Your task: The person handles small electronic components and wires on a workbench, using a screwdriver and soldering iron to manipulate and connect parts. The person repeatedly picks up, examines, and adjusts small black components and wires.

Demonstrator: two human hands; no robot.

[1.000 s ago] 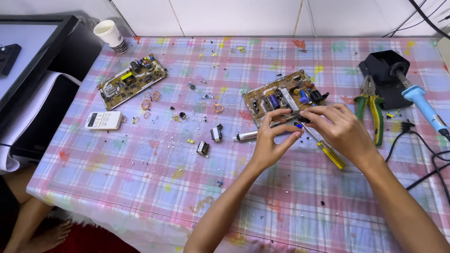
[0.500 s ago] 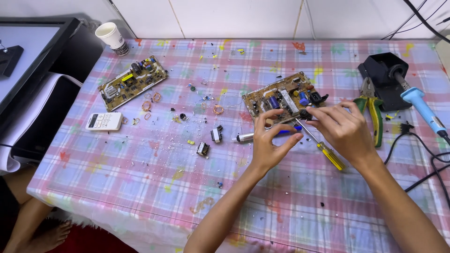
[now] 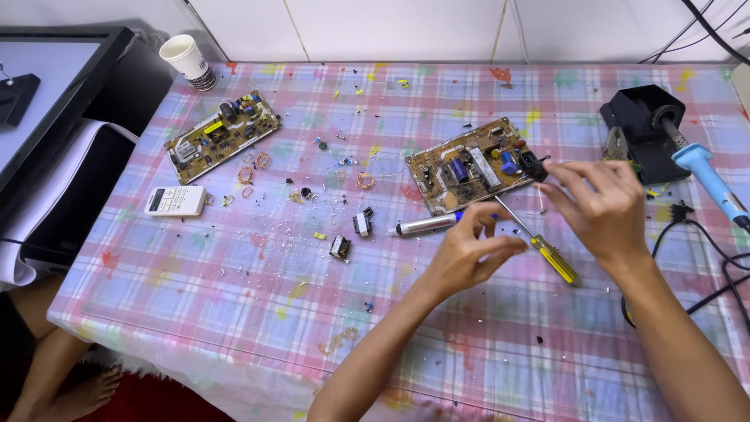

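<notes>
Holding the R hand [image 3: 601, 205] at the right-hand edge of the brown circuit board [image 3: 476, 166], your grip is pinched shut on a small black component [image 3: 535, 166] at the board's corner; thumb and forefinger close on it, other fingers curled loosely above. L hand [image 3: 467, 254] hovers just below the board, fingers curled w/ thumb and forefinger nearly meeting; can't tell whether anything is held between them.

Board lies flat on the plaid tabletop [image 3: 234, 297], tilted, right of centre, near the far edge. Just beside it, toward you: silver desoldering pump [image 3: 426, 225] w/ blue tip, partly under the L fingers. Yellow-handled screwdriver [image 3: 551, 256] lies between the two hands, shaft pointing up toward the board.

Right side: black iron stand [image 3: 642, 125], blue-handled soldering iron [image 3: 707, 178] resting in it, black cable [image 3: 726, 273] trailing off.

Left side: second circuit board [image 3: 221, 134], white remote [image 3: 174, 201], paper cup [image 3: 186, 61] at far corner. Small copper coils [image 3: 251, 173] and loose parts are scattered across the middle.
</notes>
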